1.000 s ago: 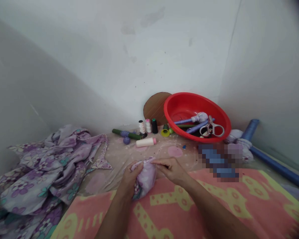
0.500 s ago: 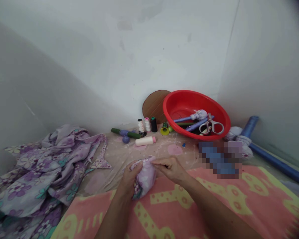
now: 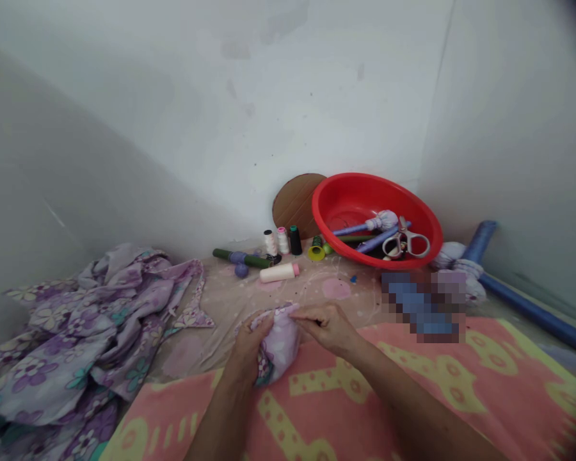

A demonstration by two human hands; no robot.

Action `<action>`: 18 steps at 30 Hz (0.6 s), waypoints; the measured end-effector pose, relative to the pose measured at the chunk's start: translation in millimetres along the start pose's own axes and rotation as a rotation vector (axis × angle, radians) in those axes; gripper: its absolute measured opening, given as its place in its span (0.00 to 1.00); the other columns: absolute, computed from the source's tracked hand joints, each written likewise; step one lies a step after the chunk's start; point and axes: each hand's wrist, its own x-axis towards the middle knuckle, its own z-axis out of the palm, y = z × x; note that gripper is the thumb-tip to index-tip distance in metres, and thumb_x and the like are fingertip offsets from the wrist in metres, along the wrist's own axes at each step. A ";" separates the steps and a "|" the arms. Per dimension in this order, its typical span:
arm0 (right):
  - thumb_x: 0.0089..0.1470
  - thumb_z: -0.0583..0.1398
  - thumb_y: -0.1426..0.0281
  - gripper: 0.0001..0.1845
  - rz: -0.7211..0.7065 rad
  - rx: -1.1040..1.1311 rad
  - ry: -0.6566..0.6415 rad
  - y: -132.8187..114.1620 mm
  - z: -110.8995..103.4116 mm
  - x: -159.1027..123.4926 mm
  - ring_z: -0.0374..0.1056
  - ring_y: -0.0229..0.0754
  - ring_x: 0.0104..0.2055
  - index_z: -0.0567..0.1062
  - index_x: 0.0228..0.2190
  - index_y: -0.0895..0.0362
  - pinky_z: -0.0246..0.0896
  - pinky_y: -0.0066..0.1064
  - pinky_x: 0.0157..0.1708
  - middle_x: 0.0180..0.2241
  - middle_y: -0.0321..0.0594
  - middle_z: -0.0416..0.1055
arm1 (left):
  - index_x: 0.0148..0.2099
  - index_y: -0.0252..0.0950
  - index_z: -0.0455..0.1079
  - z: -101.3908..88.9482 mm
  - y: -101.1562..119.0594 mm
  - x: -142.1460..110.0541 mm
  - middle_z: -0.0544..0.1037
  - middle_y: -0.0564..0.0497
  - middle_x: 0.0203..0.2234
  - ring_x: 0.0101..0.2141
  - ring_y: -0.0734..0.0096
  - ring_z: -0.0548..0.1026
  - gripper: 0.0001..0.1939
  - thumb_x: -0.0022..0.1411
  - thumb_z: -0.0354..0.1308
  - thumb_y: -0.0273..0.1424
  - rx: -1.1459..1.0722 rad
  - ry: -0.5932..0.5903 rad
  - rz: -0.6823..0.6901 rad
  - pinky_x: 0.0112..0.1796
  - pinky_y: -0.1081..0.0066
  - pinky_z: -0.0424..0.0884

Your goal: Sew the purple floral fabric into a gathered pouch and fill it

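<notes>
Work on the small floral cloth (image 3: 284, 349) looks unfinished: the left hand (image 3: 250, 340) clasps it over the far edge of the pink-and-yellow blanket (image 3: 360, 422), while the right hand (image 3: 330, 328) pinches its upper rim. Any needle is indiscernible. Fabric (image 3: 67, 346) heaps at the covered surface's (image 3: 221, 294) left edge; pale walls (image 3: 211, 128) rise behind.

Light before you: cool, diffuse, rather dim. Back wall (image 3: 360, 121): palest at mid-frame. Left wall (image 3: 33, 166): grey, its shadow edge slanting downward. Your right-hand corners: dark vignette. Patch (image 3: 422, 308) below red basin (image 3: 350, 197): coarsely pixelated. Held cloth (image 3: 281, 349): slightly soft.
</notes>
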 end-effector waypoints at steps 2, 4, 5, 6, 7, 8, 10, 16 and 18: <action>0.48 0.54 0.72 0.13 -0.004 -0.004 -0.001 -0.9 -0.4 0.1 0.69 0.40 0.36 0.74 0.36 0.51 0.63 0.29 0.35 0.36 0.36 0.73 | 0.32 0.30 0.70 -0.2 -0.4 0.3 0.75 0.50 0.22 0.23 0.72 0.72 0.11 0.45 0.60 0.32 -0.008 -0.007 0.009 0.27 0.75 0.66; 0.48 0.54 0.73 0.14 -0.006 -0.007 -0.007 -0.8 -0.3 0.2 0.69 0.40 0.36 0.74 0.36 0.51 0.63 0.29 0.36 0.36 0.36 0.73 | 0.31 0.31 0.70 -0.2 -0.3 0.6 0.75 0.50 0.22 0.23 0.72 0.72 0.10 0.45 0.60 0.32 -0.009 -0.006 0.008 0.26 0.75 0.66; 0.48 0.54 0.73 0.14 -0.008 -0.007 -0.012 -0.6 -0.2 0.2 0.69 0.40 0.36 0.74 0.36 0.51 0.63 0.29 0.36 0.36 0.36 0.73 | 0.31 0.31 0.70 -0.1 -0.1 0.6 0.75 0.51 0.21 0.23 0.71 0.72 0.10 0.45 0.61 0.32 -0.009 -0.003 0.005 0.26 0.75 0.66; 0.49 0.54 0.73 0.14 -0.009 -0.006 -0.018 -0.3 0.0 0.2 0.69 0.40 0.36 0.74 0.36 0.51 0.63 0.29 0.36 0.35 0.36 0.73 | 0.31 0.31 0.70 0.1 0.3 0.6 0.75 0.51 0.21 0.24 0.71 0.72 0.10 0.45 0.61 0.32 -0.010 0.003 0.004 0.26 0.75 0.66; 0.49 0.54 0.73 0.14 -0.010 -0.006 -0.022 -0.1 0.2 0.1 0.69 0.40 0.36 0.74 0.36 0.50 0.63 0.29 0.35 0.35 0.36 0.73 | 0.31 0.32 0.70 0.4 0.7 0.6 0.75 0.51 0.21 0.24 0.71 0.72 0.10 0.44 0.61 0.31 -0.011 0.008 0.002 0.26 0.75 0.66; 0.49 0.53 0.72 0.14 -0.013 -0.005 -0.024 0.0 0.4 0.1 0.69 0.40 0.36 0.74 0.36 0.50 0.63 0.29 0.35 0.35 0.36 0.73 | 0.31 0.32 0.70 0.5 1.0 0.6 0.75 0.52 0.21 0.24 0.71 0.72 0.10 0.44 0.61 0.31 -0.016 0.010 0.002 0.27 0.74 0.66; 0.49 0.53 0.72 0.13 -0.019 -0.009 -0.020 0.0 0.6 0.1 0.69 0.40 0.36 0.74 0.36 0.50 0.63 0.30 0.36 0.35 0.36 0.73 | 0.31 0.32 0.70 0.6 1.1 0.6 0.75 0.52 0.22 0.25 0.70 0.73 0.09 0.45 0.61 0.30 -0.030 0.002 -0.001 0.28 0.74 0.66; 0.49 0.53 0.72 0.13 -0.014 -0.018 -0.008 0.5 1.1 0.1 0.69 0.40 0.36 0.74 0.36 0.50 0.63 0.29 0.35 0.36 0.36 0.73 | 0.32 0.31 0.69 -0.4 0.1 0.0 0.74 0.51 0.21 0.25 0.70 0.72 0.09 0.47 0.60 0.30 -0.027 -0.009 -0.001 0.28 0.73 0.66; 0.49 0.53 0.72 0.13 -0.014 -0.029 -0.011 0.1 1.2 -0.1 0.69 0.40 0.35 0.74 0.36 0.50 0.63 0.29 0.34 0.35 0.36 0.73 | 0.31 0.31 0.69 0.1 0.7 -0.6 0.74 0.51 0.22 0.24 0.71 0.72 0.09 0.46 0.60 0.30 -0.012 0.004 -0.003 0.27 0.74 0.66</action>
